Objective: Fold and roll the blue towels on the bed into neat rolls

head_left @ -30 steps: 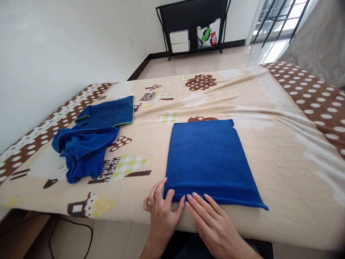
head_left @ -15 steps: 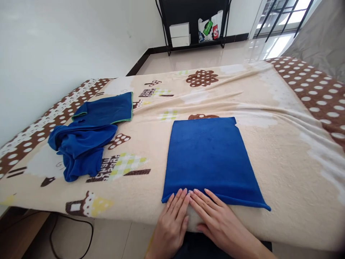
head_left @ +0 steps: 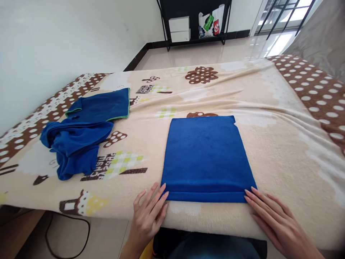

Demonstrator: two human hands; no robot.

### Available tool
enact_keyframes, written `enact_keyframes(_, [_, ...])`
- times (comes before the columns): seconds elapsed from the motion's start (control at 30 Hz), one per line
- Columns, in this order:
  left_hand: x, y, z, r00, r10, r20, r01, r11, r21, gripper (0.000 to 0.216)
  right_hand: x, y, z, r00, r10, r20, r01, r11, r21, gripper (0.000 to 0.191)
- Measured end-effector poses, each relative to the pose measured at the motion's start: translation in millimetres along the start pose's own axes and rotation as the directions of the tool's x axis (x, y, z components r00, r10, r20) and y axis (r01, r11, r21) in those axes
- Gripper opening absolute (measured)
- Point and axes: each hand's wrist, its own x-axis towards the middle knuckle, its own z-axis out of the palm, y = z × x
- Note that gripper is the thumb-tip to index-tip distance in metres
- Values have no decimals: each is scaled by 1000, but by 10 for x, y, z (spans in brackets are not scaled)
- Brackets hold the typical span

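Note:
A blue cloth (head_left: 203, 154) lies flat on the patterned blanket, with a narrow strip folded over along its near edge. My left hand (head_left: 149, 210) rests at the cloth's near left corner, fingers stretched out and fingertips on the fold. At the near right corner, my right hand (head_left: 273, 216) also lies with its fingers extended, their tips touching the folded strip. Neither hand grasps anything. A small notch shows at the cloth's far right corner.
To the left lie a crumpled blue cloth (head_left: 77, 144) and a flatter dark blue cloth with green edging (head_left: 105, 104). The blanket (head_left: 275, 154) covers the bed. Beyond it stands a black shelf (head_left: 194, 41) holding white boxes (head_left: 179, 30) and a printed bag (head_left: 211, 23). A black cable (head_left: 87, 233) hangs at lower left.
My hands have moved apart from the middle of the near edge to its two corners. That edge now shows a straighter, flatter folded strip. The view has shifted slightly.

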Motion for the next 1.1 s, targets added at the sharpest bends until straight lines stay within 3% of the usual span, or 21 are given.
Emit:
enact_keyframes(0.17, [-1,-150,-60,997,-1,76,10,993,-115,46,-60,63,37,982,154,-108,-158,987,-28,48])
enact_keyframes(0.27, [-28,-236,-58,998,-5,65,14,991,-137,46,-86,134,63,967,212,-143,-213,977,14,41])
enact_keyframes(0.57, [50,-264,-55,998,-45,49,50,993,-108,32,23,264,67,950,259,-175,-245,965,96,23])
enact_keyframes(0.77, [146,-305,-127,994,-42,98,53,993,-108,23,82,307,-59,970,220,-101,-208,971,118,20])
enact_keyframes(0.9, [249,-243,-98,980,-127,153,133,991,-27,18,159,320,-32,962,273,-28,-269,957,106,21])
enact_keyframes(0.97, [348,-102,-34,968,-231,100,225,972,60,17,260,255,27,937,336,-94,-340,940,-20,23])
enact_keyframes(1.03, [475,132,65,936,-351,-36,353,926,137,19,417,84,108,886,396,-242,-442,880,-177,19])
enact_keyframes(1.1, [613,431,190,899,-394,-189,420,898,127,23,615,-195,209,852,379,-362,-471,857,-211,15])
